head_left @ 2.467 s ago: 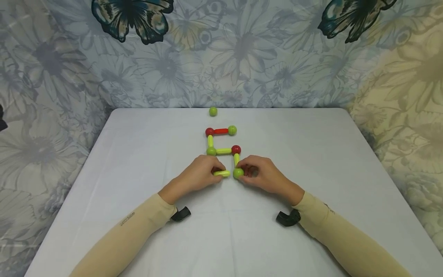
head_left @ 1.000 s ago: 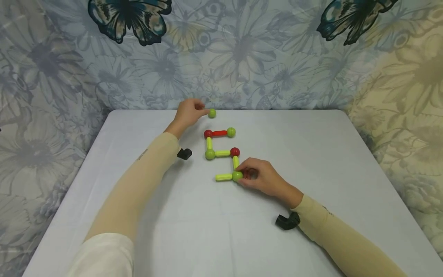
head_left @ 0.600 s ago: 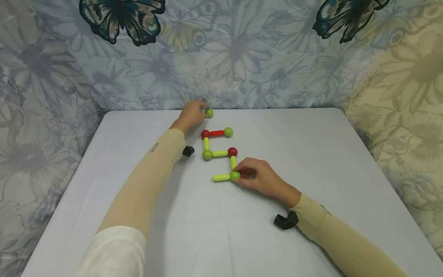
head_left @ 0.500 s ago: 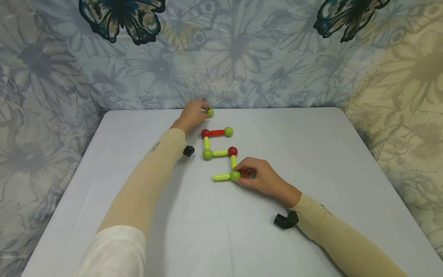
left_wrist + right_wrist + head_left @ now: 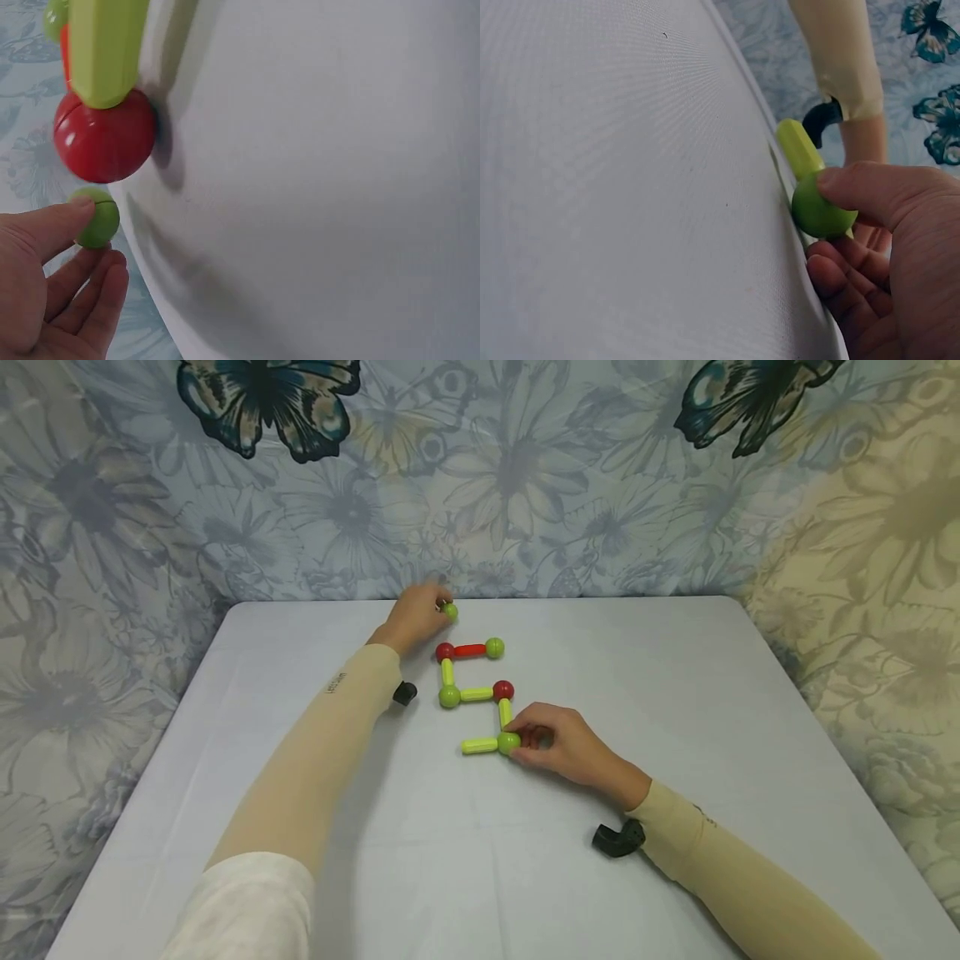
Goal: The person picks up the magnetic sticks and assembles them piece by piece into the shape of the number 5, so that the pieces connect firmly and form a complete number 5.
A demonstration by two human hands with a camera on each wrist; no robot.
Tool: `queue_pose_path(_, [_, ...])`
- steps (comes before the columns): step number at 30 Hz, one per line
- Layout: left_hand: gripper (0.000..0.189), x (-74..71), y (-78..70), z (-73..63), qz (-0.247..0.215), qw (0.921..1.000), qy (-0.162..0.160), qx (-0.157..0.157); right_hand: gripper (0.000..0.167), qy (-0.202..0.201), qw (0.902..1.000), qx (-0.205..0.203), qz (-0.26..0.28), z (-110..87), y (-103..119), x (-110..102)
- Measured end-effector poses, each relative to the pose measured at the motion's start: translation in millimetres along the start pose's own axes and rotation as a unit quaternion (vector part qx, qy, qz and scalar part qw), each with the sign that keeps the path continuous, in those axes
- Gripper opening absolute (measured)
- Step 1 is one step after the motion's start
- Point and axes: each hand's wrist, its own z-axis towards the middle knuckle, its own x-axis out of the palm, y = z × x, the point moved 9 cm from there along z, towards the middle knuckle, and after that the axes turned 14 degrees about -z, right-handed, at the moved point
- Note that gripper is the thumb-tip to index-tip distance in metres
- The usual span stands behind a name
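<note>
At the table's far edge, my left hand [image 5: 414, 614] pinches a loose green ball [image 5: 103, 223] between thumb and fingers. My right hand [image 5: 566, 743] holds another green ball [image 5: 819, 208] at the near corner of a zigzag chain of balls and sticks. From that ball a yellow-green stick [image 5: 478, 746] points left, its other end free. A second yellow-green stick [image 5: 505, 713] runs back to a red ball [image 5: 503, 691]. Farther along, the chain passes a green ball [image 5: 449, 697] and a red ball [image 5: 105, 139], then a red stick [image 5: 470, 650] ending in a green ball [image 5: 495, 647].
The white-covered table [image 5: 675, 693] meets a flowered cloth backdrop [image 5: 517, 485] behind its far edge. A black wrist mount [image 5: 618, 839] sits under the right sleeve, another black mount [image 5: 405, 693] beside the left one.
My left hand has left the near stick, now joined to the right hand's ball. It has reached to the far edge and gripped the loose green ball. My right hand stays put.
</note>
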Motion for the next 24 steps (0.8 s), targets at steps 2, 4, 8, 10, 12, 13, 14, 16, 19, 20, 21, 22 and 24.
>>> queue_pose_path(2, [0.036,-5.8,-0.7,-2.6,-0.007,0.9999,-0.007,0.002,0.034,-0.001,1.0,-0.001,0.0,0.4,0.1,-0.3])
queue_pose_path(4, [0.033,-10.8,-3.1,-4.7,-0.014,0.9998,-0.012,0.01,0.034,-0.003,1.0,-0.002,0.0,0.6,0.2,-0.7])
queue_pose_path(8, [0.032,-18.2,-9.6,-12.6,-0.028,0.9994,-0.009,0.02,0.033,-0.004,1.0,-0.005,0.002,0.5,1.4,-1.0])
queue_pose_path(10, [0.033,-21.8,-13.9,-18.1,-0.033,0.9991,-0.01,0.026,0.032,-0.004,1.0,-0.005,0.002,0.5,1.9,-0.8])
queue_pose_path(12, [0.032,-24.5,-19.3,-25.3,-0.039,0.9986,-0.009,0.035,0.032,-0.004,1.0,-0.005,0.0,0.5,1.8,-0.9])
queue_pose_path(13, [0.033,-25.0,-22.2,-29.6,-0.045,0.9982,-0.008,0.039,0.032,-0.004,1.0,-0.004,0.0,0.3,1.9,-1.0])
queue_pose_path(14, [0.032,-25.2,-25.3,-34.0,-0.05,0.9977,-0.006,0.046,0.032,-0.004,1.0,-0.002,-0.001,0.0,1.4,-0.8])
queue_pose_path(16, [0.031,-25.2,-31.5,-45.9,-0.062,0.9963,-0.003,0.059,0.032,-0.002,1.0,0.003,-0.001,-0.3,0.6,-0.4])
queue_pose_path(19, [0.032,-23.3,-39.0,-68.9,-0.087,0.9936,0.006,0.071,0.032,0.003,1.0,0.008,0.004,-0.9,0.8,0.8])
queue_pose_path(20, [0.032,-22.4,-41.2,-77.0,-0.093,0.9928,0.009,0.075,0.032,0.004,0.9999,0.01,0.005,-0.8,0.8,1.0])
queue_pose_path(21, [0.032,-21.1,-43.3,-85.4,-0.099,0.992,0.013,0.076,0.032,0.003,0.9999,0.01,0.006,-0.7,1.3,0.7])
queue_pose_path(22, [0.032,-19.1,-44.5,-93.2,-0.104,0.9915,0.018,0.077,0.032,0.002,0.9999,0.01,0.006,-0.8,1.8,0.3])
queue_pose_path(24, [0.031,-14.8,-46.1,-108.3,-0.109,0.9904,0.03,0.079,0.032,0.0,0.9999,0.011,0.007,-1.3,2.3,0.2])
